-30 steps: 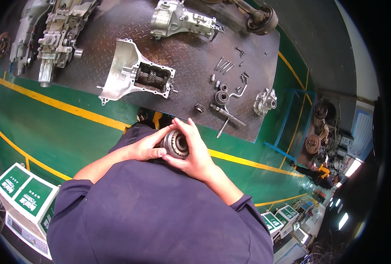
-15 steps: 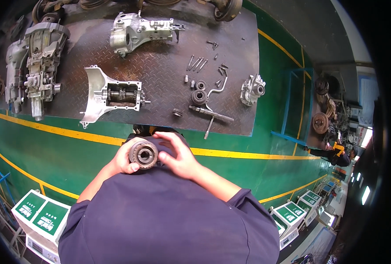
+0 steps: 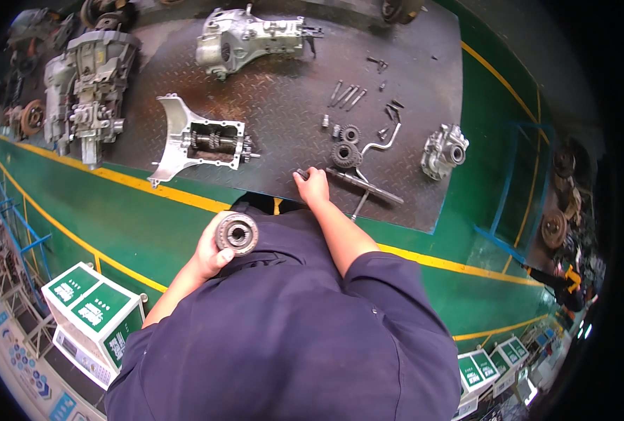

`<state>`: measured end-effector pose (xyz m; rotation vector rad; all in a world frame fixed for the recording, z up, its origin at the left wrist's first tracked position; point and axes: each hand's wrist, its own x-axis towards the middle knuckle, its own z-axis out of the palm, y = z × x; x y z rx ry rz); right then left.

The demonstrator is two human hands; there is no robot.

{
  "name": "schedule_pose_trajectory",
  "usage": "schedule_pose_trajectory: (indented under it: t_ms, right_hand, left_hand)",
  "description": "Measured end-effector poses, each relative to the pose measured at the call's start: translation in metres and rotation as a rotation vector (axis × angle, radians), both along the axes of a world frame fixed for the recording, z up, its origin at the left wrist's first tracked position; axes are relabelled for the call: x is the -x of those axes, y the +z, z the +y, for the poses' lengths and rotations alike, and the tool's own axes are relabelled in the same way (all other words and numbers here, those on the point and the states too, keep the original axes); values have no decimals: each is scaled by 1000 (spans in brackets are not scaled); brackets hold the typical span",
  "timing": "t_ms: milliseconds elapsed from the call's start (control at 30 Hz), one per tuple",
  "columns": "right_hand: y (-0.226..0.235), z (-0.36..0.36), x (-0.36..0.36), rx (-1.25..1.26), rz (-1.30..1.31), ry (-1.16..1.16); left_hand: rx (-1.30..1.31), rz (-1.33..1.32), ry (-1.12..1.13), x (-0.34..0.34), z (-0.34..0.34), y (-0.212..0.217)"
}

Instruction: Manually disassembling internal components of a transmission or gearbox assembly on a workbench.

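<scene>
In front of my body, my left hand (image 3: 212, 251) is closed round a thick round gear assembly (image 3: 237, 234), its toothed bore facing up. My right hand (image 3: 313, 186) reaches to the front edge of the bench, its fingers closed on a small dark gear (image 3: 301, 173) that they partly cover. Just right of that hand lie a steel shaft (image 3: 372, 188) with a crossing rod, a larger gear (image 3: 345, 154), a smaller gear (image 3: 350, 133) and a bent rod (image 3: 386, 143). Left of it stands an open silver gearbox housing (image 3: 178, 144) with geared shafts inside.
The metal-topped bench (image 3: 284, 116) also carries a second silver housing (image 3: 252, 41), a complete gearbox (image 3: 98, 91) at the left and a small cover casting (image 3: 444, 151) near the right edge. Several bolts (image 3: 350, 96) lie loose. White-and-green cabinets (image 3: 87, 309) stand behind on the floor.
My right hand has left the gear assembly and gone forward to the small gear on the bench. The left hand still holds the assembly. The whole view has shifted.
</scene>
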<state>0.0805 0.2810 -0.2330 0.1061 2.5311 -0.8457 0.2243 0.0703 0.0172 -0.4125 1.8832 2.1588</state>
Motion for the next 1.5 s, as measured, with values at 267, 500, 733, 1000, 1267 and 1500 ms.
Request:
schedule_pose_trajectory:
  t_ms: [267,500,733,1000,1267,1500]
  right_hand:
    - [30,27,16,716,-557,-382]
    - [238,41,13,981,-58,105]
    - [277,17,-5,695,672,522]
    - [277,35,-14,885,283,233]
    - [310,27,4,513,265,419]
    - [234,61,-6,845,-300,15]
  left_hand:
    - [-79,-1,-31,23,17,-6]
    - [-129,11,-62,47,22,-20]
    - [-129,145,-188,71,34,-14]
    - [24,86,-273,86,31,16]
    - [161,145,-302,85,22,0]
    - [-362,-29,-105,63,19,-26]
